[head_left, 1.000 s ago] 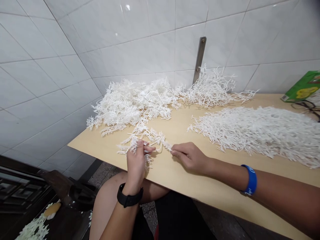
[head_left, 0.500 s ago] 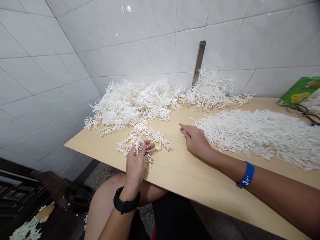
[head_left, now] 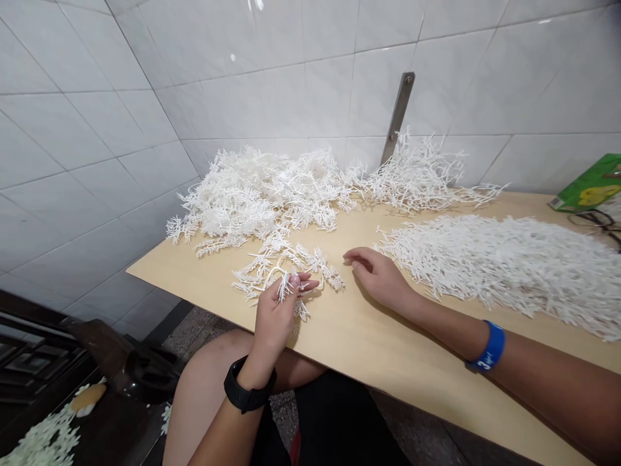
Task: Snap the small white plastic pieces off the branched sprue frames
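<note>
My left hand (head_left: 275,312) pinches a white plastic branch sprig (head_left: 284,288) between thumb and fingers, just above the near part of the board. Around and beyond it lie more loose white branches (head_left: 272,251) on the wood. My right hand (head_left: 381,277) is low over the board, fingers stretched to the left and lightly bent, with nothing visible in them. Beside that hand, to its right, spreads a long flat heap of short white sprigs (head_left: 504,262). A tall tangled pile of white branches (head_left: 247,197) stands at the back left.
The pale wooden board (head_left: 334,336) meets a tiled wall (head_left: 301,97). Another branch pile (head_left: 420,178) leans near a metal bracket (head_left: 398,116). A green box (head_left: 589,184) and dark-framed glasses (head_left: 594,220) sit at the far right. Dark furniture (head_left: 121,369) stands lower left.
My right hand has drawn slightly back toward me, its fingers a little more bent. My left hand still holds the sprig. The view has shifted slightly.
</note>
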